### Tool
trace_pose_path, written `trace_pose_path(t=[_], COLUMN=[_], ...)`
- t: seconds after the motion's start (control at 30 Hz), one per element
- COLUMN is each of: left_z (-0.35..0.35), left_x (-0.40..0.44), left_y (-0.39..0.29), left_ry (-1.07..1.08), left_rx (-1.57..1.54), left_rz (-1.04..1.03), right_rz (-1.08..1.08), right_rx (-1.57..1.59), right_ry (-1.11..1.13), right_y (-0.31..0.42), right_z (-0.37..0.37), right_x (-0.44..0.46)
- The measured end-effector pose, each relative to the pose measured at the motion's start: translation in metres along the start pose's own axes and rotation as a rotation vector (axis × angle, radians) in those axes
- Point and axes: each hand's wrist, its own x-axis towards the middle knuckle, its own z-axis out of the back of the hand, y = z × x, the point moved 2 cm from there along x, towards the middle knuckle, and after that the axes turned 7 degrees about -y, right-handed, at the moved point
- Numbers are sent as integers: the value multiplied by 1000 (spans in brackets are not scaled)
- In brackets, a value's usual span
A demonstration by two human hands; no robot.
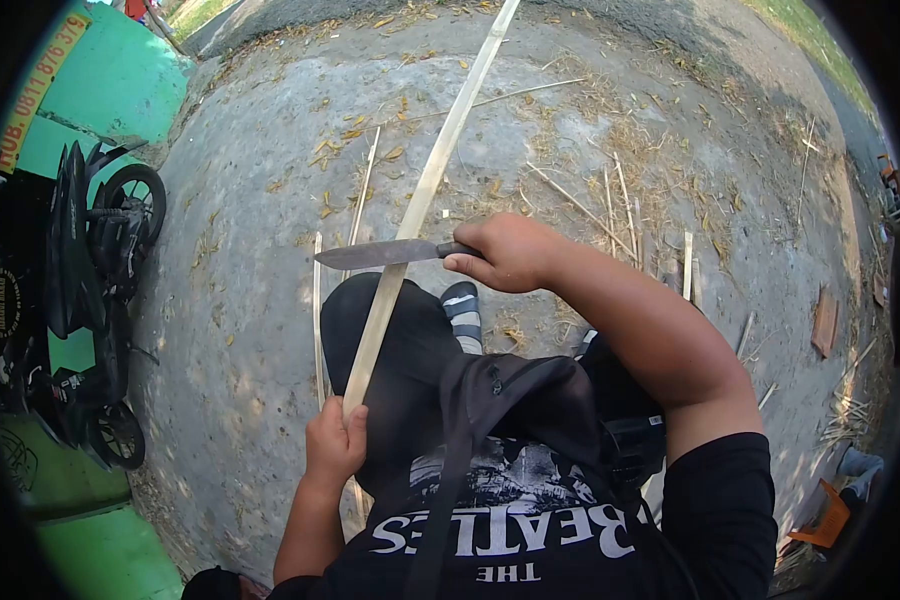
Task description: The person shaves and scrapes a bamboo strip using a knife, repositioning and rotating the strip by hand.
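My left hand (336,440) is closed around the near end of a long pale strip, apparently split bamboo (422,195). The strip slants up and away over my knee, out past the top of the view. In my right hand (510,252) is the dark handle of a knife (380,254). Its broad blade points left and lies across the strip, a little beyond my knee. Whether the edge bites into the strip cannot be made out.
More thin strips (580,210) and shavings lie on the concrete ground (240,320) ahead. A dark motorcycle (90,290) stands at the left by a green wall (120,75). At the right are a brick-coloured piece (825,320) and an orange object (823,515).
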Motion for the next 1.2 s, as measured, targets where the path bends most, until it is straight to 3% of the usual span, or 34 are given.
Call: trace_pose_path(t=[0.23,0.4,0.43,0.5,0.63,0.7,0.77,0.83,0.87,0.97,1.1,1.2], left_z=[2,-3,-2,1,5,1,-2,-4,-3,5,-3,0], left_x=[-3,-4,-10,-2,2,2,-1,-4,1,-1,-2,-10], left_y=[3,4,2,-4,-5,-4,0,3,1,-1,11,13], left_ry=[-18,-23,3,6,37,7,-4,-22,4,57,14,25], left_rx=[17,-10,-2,7,34,3,-12,-22,-8,12,-30,-73], left_rz=[14,13,33,39,31,1,-5,-1,14,53,5,32], right_rz=[-180,-5,-50,-271,-192,-18,-31,-220,-277,-248,-29,-138], right_rx=[57,-13,-78,-18,38,26,-4,81,9,103,-36,40], right_ry=[-99,-37,-14,-185,-146,-116,-51,-204,-144,-227,-35,-187], right_y=[-35,-5,-13,-62,-50,-29,-22,-61,-72,-53,-8,-60], right_z=[18,3,13,28,29,15,15,27,32,25,18,22], right_x=[10,3,6,14,7,3,2,12,12,10,3,4])
